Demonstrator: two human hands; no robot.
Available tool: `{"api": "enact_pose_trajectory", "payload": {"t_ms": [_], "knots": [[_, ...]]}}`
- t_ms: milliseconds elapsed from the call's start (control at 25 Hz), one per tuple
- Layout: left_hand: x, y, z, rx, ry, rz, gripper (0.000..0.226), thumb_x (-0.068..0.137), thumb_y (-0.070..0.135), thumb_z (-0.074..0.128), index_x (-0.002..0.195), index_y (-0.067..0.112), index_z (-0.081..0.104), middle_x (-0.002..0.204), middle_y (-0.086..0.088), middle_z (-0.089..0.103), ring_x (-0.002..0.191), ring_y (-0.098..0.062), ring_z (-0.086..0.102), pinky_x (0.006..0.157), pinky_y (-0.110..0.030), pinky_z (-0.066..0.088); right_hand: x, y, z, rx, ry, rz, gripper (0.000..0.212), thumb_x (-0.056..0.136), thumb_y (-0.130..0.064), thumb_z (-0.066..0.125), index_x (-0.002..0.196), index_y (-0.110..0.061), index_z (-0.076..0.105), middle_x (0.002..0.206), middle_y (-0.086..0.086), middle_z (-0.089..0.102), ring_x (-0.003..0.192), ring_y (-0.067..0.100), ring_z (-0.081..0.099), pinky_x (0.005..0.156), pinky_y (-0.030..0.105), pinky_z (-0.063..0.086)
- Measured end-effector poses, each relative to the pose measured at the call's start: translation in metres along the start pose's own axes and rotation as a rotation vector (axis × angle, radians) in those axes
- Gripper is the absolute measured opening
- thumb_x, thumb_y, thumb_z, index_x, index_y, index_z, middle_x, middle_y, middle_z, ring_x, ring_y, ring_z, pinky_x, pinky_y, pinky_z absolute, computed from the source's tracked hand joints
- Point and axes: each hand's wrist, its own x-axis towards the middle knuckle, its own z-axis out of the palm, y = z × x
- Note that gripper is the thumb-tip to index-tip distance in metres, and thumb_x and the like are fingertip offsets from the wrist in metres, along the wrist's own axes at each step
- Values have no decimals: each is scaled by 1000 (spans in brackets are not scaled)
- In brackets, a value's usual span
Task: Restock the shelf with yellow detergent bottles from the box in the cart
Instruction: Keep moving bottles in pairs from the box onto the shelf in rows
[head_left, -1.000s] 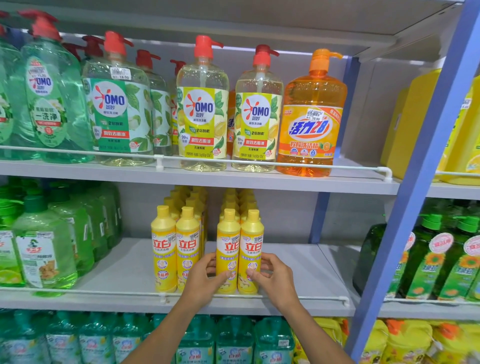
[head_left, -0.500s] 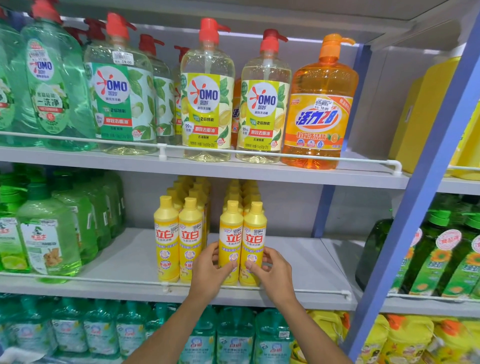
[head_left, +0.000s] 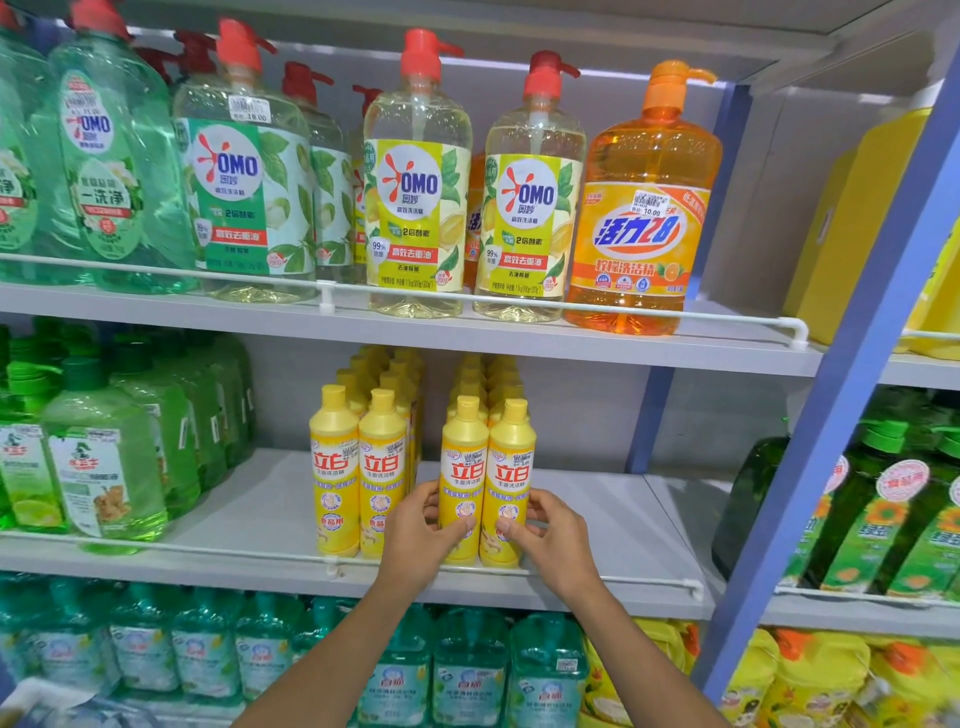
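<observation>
Although the cart and its box lay outside the head view, the middle shelf showed how far the restocking had got: a good stretch of bare grey board remained to the right of the yellow stock and another to its left, before the green bottles, so by my judgement there was room for more rows and the job was only partly done. Above, the big pump bottles on the upper shelf stood apart from this work. On the middle shelf the yellow detergent bottles were ranged in two double files running back towards the wall, the left file standing alone and upright, just beside the right file with a narrow gap between. Both front bottles of the right file stood at the wire rail. The left hand was wrapped round the left of that front pair, thumb pressed on its label, and the right hand clasped the right one the same way, each hand pinching its own bottle low down. They looked to be squaring the pair up; whether more bottles waited in the box could not be told.
</observation>
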Motion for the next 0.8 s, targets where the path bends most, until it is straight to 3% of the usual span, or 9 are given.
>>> {"api": "enact_pose_trajectory", "payload": {"t_ms": [240, 360, 480, 640, 720, 800], "knots": [[-2, 0, 1, 40, 11, 0, 52, 77, 19, 88, 123, 16, 64, 104, 9, 73, 94, -3, 69, 80, -25, 61, -1, 1, 1, -11, 3, 7, 49, 83, -25, 82, 128, -18, 63, 120, -4, 69, 101, -5, 64, 75, 4, 50], [-3, 4, 2, 60, 9, -27, 48, 77, 19, 87, 119, 18, 63, 101, 13, 71, 95, 1, 66, 80, -21, 57, -1, 2, 1, -26, -6, 13, 51, 84, -28, 82, 130, -18, 63, 121, -5, 68, 101, -8, 64, 77, 3, 50], [-4, 10, 3, 67, 6, -52, 48, 78, 20, 87, 120, 18, 62, 103, 11, 70, 96, 1, 65, 84, -26, 58, 0, 4, 1, -32, -7, 25, 52, 83, -30, 83, 130, -17, 64, 120, -4, 69, 100, -9, 63, 80, 5, 51], [-5, 19, -4, 116, -71, -90, 52, 80, 20, 85, 125, 19, 57, 103, 11, 65, 96, -6, 65, 79, -23, 55, -1, -6, -3, -47, -38, 52, 53, 82, -27, 84, 130, -15, 63, 119, -3, 71, 100, 1, 66, 96, 27, 56], [-7, 19, -11, 162, -119, -100, 62, 81, 24, 84, 133, 15, 53, 111, 2, 65, 106, -19, 65, 88, -35, 57, -5, -19, -10, -99, -70, 83, 58, 84, -31, 82, 134, -13, 58, 127, 3, 68, 111, 13, 64, 100, 32, 52], [-21, 21, -19, 357, -160, -77, 66, 84, 32, 80, 138, 12, 48, 124, -6, 62, 114, -24, 60, 93, -43, 53, -17, -32, -16, -252, -100, 101, 65, 88, -39, 77, 139, -8, 51, 136, 9, 61, 123, 24, 59, 100, 37, 48]]}}
